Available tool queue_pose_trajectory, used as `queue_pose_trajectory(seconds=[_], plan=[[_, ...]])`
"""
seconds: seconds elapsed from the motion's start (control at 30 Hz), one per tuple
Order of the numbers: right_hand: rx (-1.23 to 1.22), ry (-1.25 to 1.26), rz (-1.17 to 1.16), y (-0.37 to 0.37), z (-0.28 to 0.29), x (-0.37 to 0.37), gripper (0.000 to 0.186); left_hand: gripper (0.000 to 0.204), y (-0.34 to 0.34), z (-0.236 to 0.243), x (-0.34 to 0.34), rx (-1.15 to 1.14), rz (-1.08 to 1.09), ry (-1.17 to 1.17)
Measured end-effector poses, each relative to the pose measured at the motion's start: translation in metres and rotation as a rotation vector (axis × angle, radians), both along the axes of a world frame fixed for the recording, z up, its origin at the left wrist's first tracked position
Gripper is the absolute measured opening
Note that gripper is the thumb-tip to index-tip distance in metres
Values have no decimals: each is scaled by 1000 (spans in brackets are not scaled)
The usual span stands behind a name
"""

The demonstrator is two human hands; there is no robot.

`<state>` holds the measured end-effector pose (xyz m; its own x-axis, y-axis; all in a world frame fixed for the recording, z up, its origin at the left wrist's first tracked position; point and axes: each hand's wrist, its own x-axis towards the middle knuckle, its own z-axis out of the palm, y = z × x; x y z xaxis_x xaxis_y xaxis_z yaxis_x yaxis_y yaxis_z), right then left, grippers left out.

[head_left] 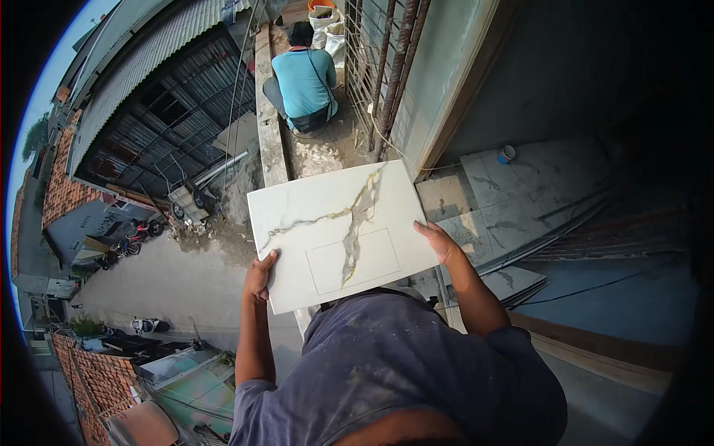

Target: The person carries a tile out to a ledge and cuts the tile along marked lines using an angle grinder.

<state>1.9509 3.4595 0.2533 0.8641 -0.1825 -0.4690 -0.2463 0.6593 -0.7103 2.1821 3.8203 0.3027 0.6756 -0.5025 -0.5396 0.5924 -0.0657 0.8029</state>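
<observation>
A large white marble-patterned tile (297, 201) with grey and gold veins and a pencilled rectangle on its lower part is held out in front of my torso. My left hand (260, 273) grips its left edge with the thumb on top. My right hand (436, 239) holds the right edge, thumb on the face. The fingers beneath the tile are partly hidden.
Ahead on the narrow ledge (269, 141) a person (303, 85) in a light-blue shirt squats beside rusty rebar (388, 82) and sacks (327, 30). The left drops to a street (149, 275) with motorbikes. Tiled flooring (513, 193) with a small bucket (506, 154) lies at right.
</observation>
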Motion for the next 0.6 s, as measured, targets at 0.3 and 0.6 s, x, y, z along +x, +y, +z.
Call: queue_pose_trajectory(seconds=[0.3, 0.6], plan=[[-117, 60, -203, -2, 6, -34, 47, 44, -35, -19, -8, -75, -55, -62], [-413, -58, -194, -19, 25, -42, 46, 57, -30, -37, 11, -137, -124, -187]])
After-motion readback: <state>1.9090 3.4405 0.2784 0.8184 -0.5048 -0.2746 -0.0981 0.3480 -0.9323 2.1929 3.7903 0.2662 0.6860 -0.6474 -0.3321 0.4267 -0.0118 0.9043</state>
